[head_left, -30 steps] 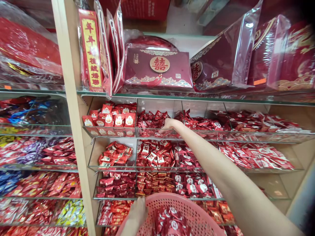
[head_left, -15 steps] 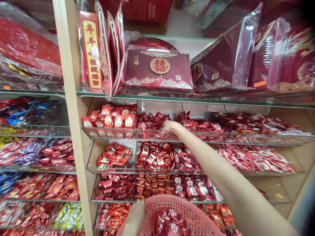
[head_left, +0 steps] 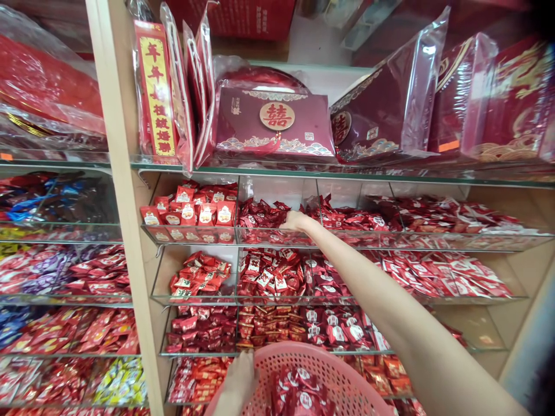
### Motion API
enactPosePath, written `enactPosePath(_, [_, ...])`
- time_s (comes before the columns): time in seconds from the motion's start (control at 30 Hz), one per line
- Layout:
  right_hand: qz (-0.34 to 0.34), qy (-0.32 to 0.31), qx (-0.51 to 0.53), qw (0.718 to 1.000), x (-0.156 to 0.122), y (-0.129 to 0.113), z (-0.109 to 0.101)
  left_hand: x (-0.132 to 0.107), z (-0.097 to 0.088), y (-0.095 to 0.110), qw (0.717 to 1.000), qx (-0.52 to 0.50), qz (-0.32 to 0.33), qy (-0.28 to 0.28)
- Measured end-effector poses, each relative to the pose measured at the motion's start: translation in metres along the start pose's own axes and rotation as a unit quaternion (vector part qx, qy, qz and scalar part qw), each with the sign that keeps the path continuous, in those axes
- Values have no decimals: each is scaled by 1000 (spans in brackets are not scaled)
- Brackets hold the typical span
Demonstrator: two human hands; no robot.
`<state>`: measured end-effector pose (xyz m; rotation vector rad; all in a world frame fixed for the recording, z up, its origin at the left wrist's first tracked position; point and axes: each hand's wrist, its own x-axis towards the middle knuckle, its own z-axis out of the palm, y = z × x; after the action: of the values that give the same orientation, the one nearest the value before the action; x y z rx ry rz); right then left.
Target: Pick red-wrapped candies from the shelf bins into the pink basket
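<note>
My left hand (head_left: 243, 372) is closed on the left rim of a pink plastic basket (head_left: 321, 353), low in the view. Inside the basket lies a heap of dark red wrapped candies (head_left: 303, 393) with round white labels. My right hand (head_left: 296, 220) reaches over the clear front edge of the top candy shelf. It is among small red candy packets (head_left: 264, 214) in the second compartment from the left. Its fingers look bent and bunched together; their tips, and anything between them, I cannot make out.
Clear dividers part the tiers of red candy packets (head_left: 273, 274). Above runs a glass shelf edge (head_left: 303, 171) bearing purple gift bags (head_left: 275, 124) and a red-and-yellow packet (head_left: 156, 92). A wooden upright (head_left: 113, 115) separates the left shelves, where yellow packets (head_left: 121, 381) lie low down.
The view has shifted slightly, so the shelves sit a little farther left. My right hand stays in the same compartment, and my left hand keeps its hold on the basket.
</note>
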<state>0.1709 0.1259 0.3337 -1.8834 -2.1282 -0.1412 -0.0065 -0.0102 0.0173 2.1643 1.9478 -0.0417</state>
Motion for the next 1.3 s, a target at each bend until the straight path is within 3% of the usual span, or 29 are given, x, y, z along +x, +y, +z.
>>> enactPosePath(0.27, [-24, 35, 35, 998, -11, 2, -2, 1, 1, 0, 1000, -9, -2, 0])
enactPosePath(0.67, [-30, -33, -35, 998, -9, -14, -11, 1, 1, -1, 1000, -5, 2, -2])
enactPosePath(0.87, [-28, -91, 50, 994, -7, -12, -9, 3, 2, -2, 1000, 7, -3, -3])
enactPosePath(1.3, [-26, -114, 125, 985, 5, -2, 4, -2, -3, 1, 1000, -13, -2, -8])
